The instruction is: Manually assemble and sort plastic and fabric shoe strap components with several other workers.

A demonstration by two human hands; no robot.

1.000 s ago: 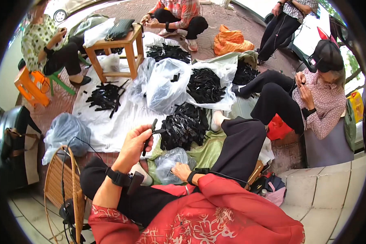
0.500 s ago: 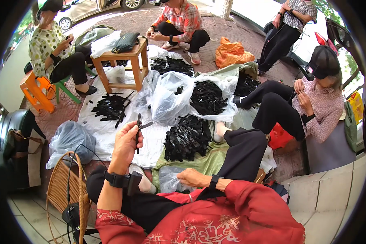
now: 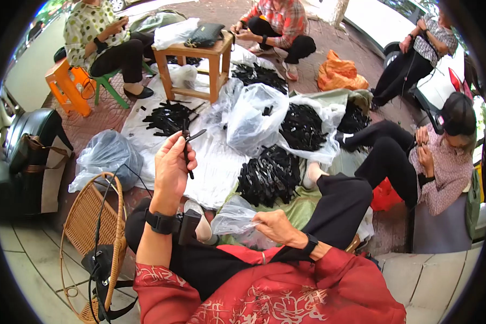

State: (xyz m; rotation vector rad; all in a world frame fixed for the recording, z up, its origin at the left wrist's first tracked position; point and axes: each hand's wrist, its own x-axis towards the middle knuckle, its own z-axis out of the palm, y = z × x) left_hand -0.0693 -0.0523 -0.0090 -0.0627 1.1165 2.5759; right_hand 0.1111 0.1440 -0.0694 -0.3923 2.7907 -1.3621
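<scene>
My left hand [image 3: 173, 159] is raised over the white sheet. It pinches two thin black strips [image 3: 190, 137], one upright and one slanting off to the right; I cannot tell their exact kind. Low in front of my lap, my right hand [image 3: 279, 227] is closed on the edge of a small clear plastic bag [image 3: 235, 217]. The bag's contents do not show clearly. Just beyond it lies a heap of black strips [image 3: 268, 175] on the green sheet [image 3: 299, 205]. A smaller pile of strips [image 3: 169, 117] sits beyond my left hand.
A wooden stool [image 3: 220, 75] stands on the white sheet [image 3: 213, 173]. Large clear bags [image 3: 256, 116] and more strips spread around it. A wicker basket [image 3: 86, 237] is at my left. Several people sit, squat or stand around the sheets; a leg [image 3: 343, 200] stretches close on the right.
The whole view has shifted. My right hand now draws the clear bag's edge up and stretches it. My left hand keeps its grip on the black strips.
</scene>
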